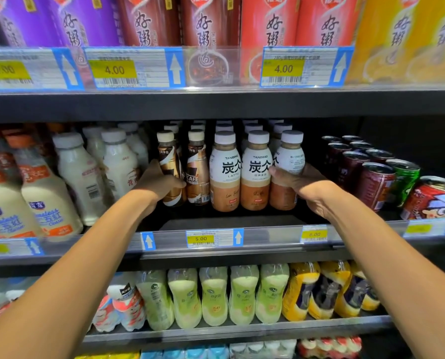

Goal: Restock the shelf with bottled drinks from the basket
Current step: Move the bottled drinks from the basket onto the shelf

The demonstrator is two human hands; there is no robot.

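- The middle shelf [216,221] runs directly above the 5.00 price tag [200,238] and carries the bottled drinks in rows, with bare floor in front of them. The basket is out of view.
- The latte bottle [291,156], above and to the right of the tag, stands upright at the right end of its front row, touching its neighbour. It looks full, so probably weighty for its size. The plastic seems stiff and the sleeve smooth, perhaps slippery, so the mid-body is the better hold, not the cap.
- The coffee bottle [168,156], above and left of the tag, is upright, slimmer and waisted. It is likely lighter and easier to tip, so a low grip suits it.
- The right hand [297,181] is clamped on the latte bottle, thumb in front, fingers round the far side.
- The left hand [158,183] wraps the coffee bottle's lower body.
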